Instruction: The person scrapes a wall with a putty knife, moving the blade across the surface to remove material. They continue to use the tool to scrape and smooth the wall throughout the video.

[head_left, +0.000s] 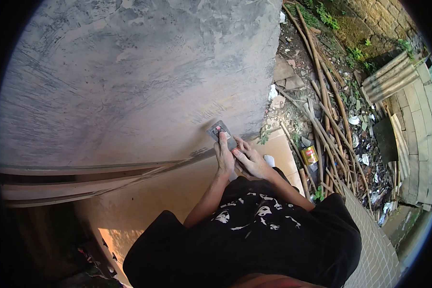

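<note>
A flat grey rectangular block (pixel 227 140) with a pinkish-red mark on top is held in front of my body, close to the rough grey plastered wall (pixel 129 91). My left hand (pixel 222 156) grips it with the thumb laid along its upper face. My right hand (pixel 251 161) is closed around its near end, fingers curled over the edge. Both hands look dusty. Fine scratches and smeared patches cover the wall surface, with yellowish streaks just above the block. The block's underside is hidden.
Below me is a tan ledge (pixel 163 197), with a recessed dark slot (pixel 57 178) in the wall at left. To the right lie long wooden poles (pixel 324 91), rubble and a yellow-red tin (pixel 309 155). Corrugated sheets (pixel 391 79) lean by a block wall.
</note>
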The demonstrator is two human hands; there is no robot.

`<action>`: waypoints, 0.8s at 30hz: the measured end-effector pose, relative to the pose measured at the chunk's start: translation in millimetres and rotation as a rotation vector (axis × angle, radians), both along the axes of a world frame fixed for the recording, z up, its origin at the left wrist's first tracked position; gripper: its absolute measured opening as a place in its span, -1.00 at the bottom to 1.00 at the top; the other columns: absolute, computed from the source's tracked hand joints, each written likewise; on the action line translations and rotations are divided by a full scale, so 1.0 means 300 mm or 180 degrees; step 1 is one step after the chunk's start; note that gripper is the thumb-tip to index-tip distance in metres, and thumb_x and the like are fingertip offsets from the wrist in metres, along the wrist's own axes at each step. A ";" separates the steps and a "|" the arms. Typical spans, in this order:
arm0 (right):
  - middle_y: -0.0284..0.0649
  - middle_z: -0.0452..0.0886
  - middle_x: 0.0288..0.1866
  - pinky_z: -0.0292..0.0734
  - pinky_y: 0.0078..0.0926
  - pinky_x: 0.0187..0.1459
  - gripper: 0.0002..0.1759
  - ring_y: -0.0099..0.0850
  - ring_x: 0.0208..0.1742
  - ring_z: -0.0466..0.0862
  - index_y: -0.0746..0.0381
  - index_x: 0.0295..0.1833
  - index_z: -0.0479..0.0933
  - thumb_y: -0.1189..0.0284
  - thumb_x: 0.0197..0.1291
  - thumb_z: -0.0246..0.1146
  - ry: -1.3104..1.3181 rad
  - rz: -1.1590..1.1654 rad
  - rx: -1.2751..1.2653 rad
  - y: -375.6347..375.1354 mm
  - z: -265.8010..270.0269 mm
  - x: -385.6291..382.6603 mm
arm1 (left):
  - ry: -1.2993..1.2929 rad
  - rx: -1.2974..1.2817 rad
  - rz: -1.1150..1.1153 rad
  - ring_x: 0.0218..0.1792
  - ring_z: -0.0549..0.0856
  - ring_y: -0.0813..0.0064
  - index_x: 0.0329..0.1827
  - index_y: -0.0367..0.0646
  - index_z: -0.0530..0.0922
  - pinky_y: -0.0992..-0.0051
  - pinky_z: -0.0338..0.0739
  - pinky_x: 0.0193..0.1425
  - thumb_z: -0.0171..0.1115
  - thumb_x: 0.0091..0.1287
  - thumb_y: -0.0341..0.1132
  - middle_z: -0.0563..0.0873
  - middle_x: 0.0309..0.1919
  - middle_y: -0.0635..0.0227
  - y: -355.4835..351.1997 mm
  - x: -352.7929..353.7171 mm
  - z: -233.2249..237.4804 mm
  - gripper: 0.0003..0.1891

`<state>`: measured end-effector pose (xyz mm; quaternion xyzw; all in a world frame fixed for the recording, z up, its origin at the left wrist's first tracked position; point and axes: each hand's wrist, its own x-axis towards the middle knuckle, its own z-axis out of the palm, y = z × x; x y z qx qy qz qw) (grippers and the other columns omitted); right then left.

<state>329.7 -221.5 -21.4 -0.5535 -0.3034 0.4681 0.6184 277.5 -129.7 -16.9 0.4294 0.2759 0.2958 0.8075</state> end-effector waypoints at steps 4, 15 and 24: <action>-0.20 0.48 -0.53 0.40 -0.46 -0.39 -0.52 -0.40 -0.51 0.48 0.43 0.01 0.38 0.15 0.36 0.00 -0.1264 -0.0732 0.0329 0.018 0.019 -0.021 | 0.0142 0.0029 -0.0057 -0.65 0.48 0.33 -0.50 -0.17 0.35 0.10 0.57 -0.19 -0.41 0.43 0.18 0.31 -0.75 0.38 0.016 -0.009 -0.005 -0.38; 0.26 0.49 -0.04 0.35 -0.22 0.10 -0.42 -0.05 -0.02 0.52 0.52 0.18 0.28 0.22 0.27 0.02 -0.1213 -0.0639 -0.0070 0.062 0.047 -0.015 | -0.0057 -0.0058 0.0013 -0.74 0.37 0.45 -0.67 -0.19 0.29 0.49 0.30 -0.58 -0.34 0.40 0.24 0.32 -0.80 0.37 0.055 0.018 0.015 -0.31; 0.16 0.52 -0.27 0.44 -0.33 -0.12 -0.57 -0.18 -0.25 0.56 0.49 -0.04 0.39 0.26 0.29 0.04 -0.0698 -0.0546 -0.0343 0.058 0.103 -0.023 | 0.0167 -0.0081 0.0093 -0.73 0.28 0.47 -0.63 -0.10 0.19 0.51 0.26 -0.62 -0.32 0.38 0.25 0.22 -0.81 0.42 0.029 0.024 0.101 -0.38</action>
